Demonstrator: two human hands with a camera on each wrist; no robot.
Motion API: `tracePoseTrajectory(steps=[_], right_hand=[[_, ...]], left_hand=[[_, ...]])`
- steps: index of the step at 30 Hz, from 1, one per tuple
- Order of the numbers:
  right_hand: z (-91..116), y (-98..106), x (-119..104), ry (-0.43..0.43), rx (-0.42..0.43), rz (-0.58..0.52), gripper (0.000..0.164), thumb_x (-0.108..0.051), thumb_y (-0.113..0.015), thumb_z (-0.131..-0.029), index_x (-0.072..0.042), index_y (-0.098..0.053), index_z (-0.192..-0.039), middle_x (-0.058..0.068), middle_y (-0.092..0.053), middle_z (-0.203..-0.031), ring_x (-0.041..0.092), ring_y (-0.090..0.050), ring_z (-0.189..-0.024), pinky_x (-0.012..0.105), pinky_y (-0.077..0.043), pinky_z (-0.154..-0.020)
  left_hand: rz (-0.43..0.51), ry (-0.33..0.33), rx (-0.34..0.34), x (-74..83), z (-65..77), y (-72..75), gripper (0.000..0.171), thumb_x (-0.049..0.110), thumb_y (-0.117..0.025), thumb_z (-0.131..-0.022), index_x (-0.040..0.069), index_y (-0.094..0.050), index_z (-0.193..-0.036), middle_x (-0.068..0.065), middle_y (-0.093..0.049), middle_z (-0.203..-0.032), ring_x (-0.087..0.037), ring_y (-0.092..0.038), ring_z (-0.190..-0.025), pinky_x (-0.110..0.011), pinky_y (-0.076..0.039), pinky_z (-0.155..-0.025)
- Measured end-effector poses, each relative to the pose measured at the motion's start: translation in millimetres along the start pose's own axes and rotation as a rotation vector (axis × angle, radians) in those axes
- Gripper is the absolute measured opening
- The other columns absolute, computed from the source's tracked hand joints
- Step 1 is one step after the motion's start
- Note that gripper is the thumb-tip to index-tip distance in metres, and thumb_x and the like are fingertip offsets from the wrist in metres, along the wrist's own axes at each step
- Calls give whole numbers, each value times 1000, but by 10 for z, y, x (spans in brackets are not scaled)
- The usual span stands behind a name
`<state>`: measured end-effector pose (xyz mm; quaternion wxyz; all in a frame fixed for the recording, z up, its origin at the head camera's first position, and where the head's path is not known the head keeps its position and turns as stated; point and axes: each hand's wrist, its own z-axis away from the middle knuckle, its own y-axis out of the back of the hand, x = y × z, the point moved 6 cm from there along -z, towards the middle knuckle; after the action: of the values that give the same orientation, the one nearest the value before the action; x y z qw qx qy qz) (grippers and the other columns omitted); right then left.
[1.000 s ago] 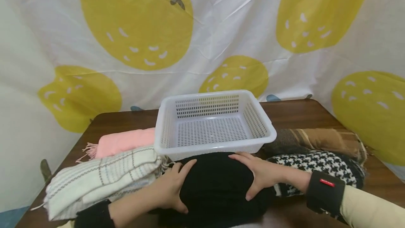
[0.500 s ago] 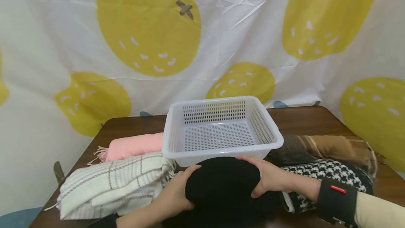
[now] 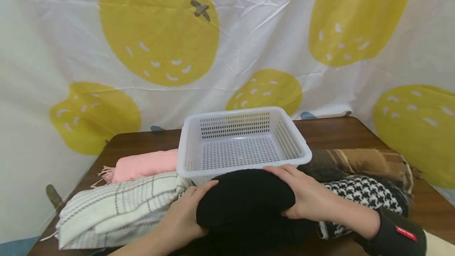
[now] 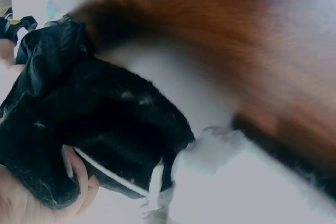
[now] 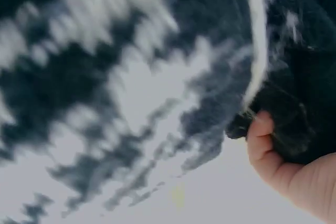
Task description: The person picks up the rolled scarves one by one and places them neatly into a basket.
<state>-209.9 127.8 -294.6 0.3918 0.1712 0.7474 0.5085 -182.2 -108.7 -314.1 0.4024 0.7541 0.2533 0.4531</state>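
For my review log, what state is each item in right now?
White basket: upright, slotted floor showing
Black cloth: folded over, held at both sides
Pink cloth: folded or rolled, fringe loose
White checked cloth: folded
Brown cloth: folded or rolled
Houndstooth cloth: folded
Left hand: gripping black cloth
Right hand: gripping black cloth

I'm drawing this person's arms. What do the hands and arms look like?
The left hand and right hand wear no gloves, so the fingers are bare. The right arm has a wide black wristband with a little red tag, its lettering too small to read, then a pale cream sleeve. Any sleeve on the left isn't clear.
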Motion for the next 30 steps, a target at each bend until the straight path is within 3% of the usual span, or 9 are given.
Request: tracePoseTrajectory(steps=[5, 9, 13, 17, 20, 23, 27, 30], right_hand=[[35, 292, -194, 118, 134, 109, 90, -11, -80, -59, -15, -36, -138, 2, -45, -119, 17, -52, -98, 32, -48, -72], [60, 702, -408, 246, 304, 227, 91, -7, -82, -52, -13, -42, -134, 4, -46, -118, 19, -52, -98, 34, -48, -70], [-29, 1111, -530, 313, 437, 293, 89, -2, -81, -50, -11, -44, -131, 11, -45, -119, 26, -53, -97, 40, -48, -71], [-261, 1382, -455, 322, 519, 305, 85, 2, -78, -55, -8, -43, -131, 18, -44, -120, 31, -51, -100, 45, -44, -79], [-503, 1439, -259, 297, 532, 299, 86, 0, -77, -58, -8, -39, -134, 21, -43, -121, 35, -49, -103, 49, -42, -82], [-747, 1376, 1, 205, 472, 293, 89, -6, -77, -63, -12, -31, -139, 20, -41, -123, 38, -51, -99, 51, -43, -80], [-998, 1131, 351, 53, 280, 283, 94, -15, -77, -68, -15, -21, -144, 21, -37, -124, 39, -53, -94, 49, -45, -77], [-1086, 864, 572, -30, 112, 244, 95, -18, -76, -71, -15, -17, -145, 23, -34, -126, 34, -54, -86, 44, -46, -72]], left_hand=[[-39, -63, 100, 167, 20, 211, 92, 9, -81, -54, 21, -41, -135, 1, -51, -99, -13, -54, -85, -35, -48, -71], [-113, -185, 226, 430, -48, 565, 94, 10, -83, -54, 22, -40, -137, -1, -53, -100, -16, -57, -88, -36, -49, -75], [-237, -321, 349, 638, -280, 973, 91, 11, -83, -56, 19, -40, -136, -10, -54, -101, -26, -58, -89, -42, -50, -76], [-325, -370, 385, 648, -664, 1230, 85, 14, -82, -61, 17, -39, -135, -18, -53, -107, -36, -56, -92, -49, -48, -78], [-359, -338, 348, 529, -979, 1275, 81, 17, -80, -65, 19, -38, -135, -20, -52, -109, -38, -54, -94, -51, -47, -79], [-386, -269, 262, 328, -1267, 1195, 81, 19, -78, -67, 21, -36, -136, -19, -51, -111, -37, -55, -95, -50, -47, -78], [-417, -189, 97, 41, -1546, 922, 83, 17, -77, -67, 20, -32, -138, -19, -52, -110, -37, -56, -90, -48, -47, -75], [-410, -127, -45, -135, -1633, 648, 87, 17, -77, -68, 19, -29, -140, -21, -51, -111, -36, -57, -85, -46, -48, -72]])
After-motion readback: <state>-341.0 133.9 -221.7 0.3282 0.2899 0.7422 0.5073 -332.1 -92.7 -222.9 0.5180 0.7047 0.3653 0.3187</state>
